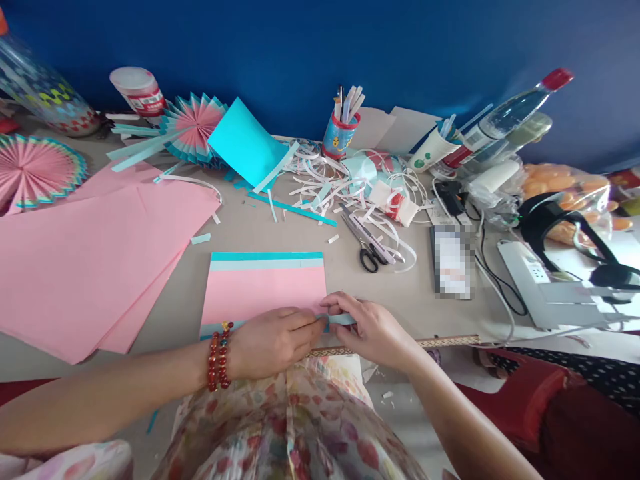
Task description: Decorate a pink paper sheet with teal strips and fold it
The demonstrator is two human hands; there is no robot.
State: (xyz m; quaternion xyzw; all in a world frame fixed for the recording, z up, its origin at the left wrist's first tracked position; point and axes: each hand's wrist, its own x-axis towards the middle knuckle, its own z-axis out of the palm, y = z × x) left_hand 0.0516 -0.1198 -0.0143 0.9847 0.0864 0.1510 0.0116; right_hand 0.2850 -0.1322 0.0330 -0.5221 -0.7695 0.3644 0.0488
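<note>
Pale strip (pixel 341 320) part-hidden; phone screen (pixel 453 263) pixelated

Bare tabletop (pixel 416 293) lay between the right hand (pixel 373 327), scissors (pixel 367 247) and phone (pixel 453 263). Beyond, heaped paper strips (pixel 320 195) barred passage.

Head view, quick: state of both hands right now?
Left hand: over the near edge of the striped pink sheet; grip cannot be told.
Right hand: closed, pinching a pale blue strip.

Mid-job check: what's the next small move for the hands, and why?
Probably slide the left hand rightward, pressing the pale blue strip flat: the strip's end extends past the right side of the pink sheet into the right hand's fingers, and the left hand already lies over the near edge.
</note>
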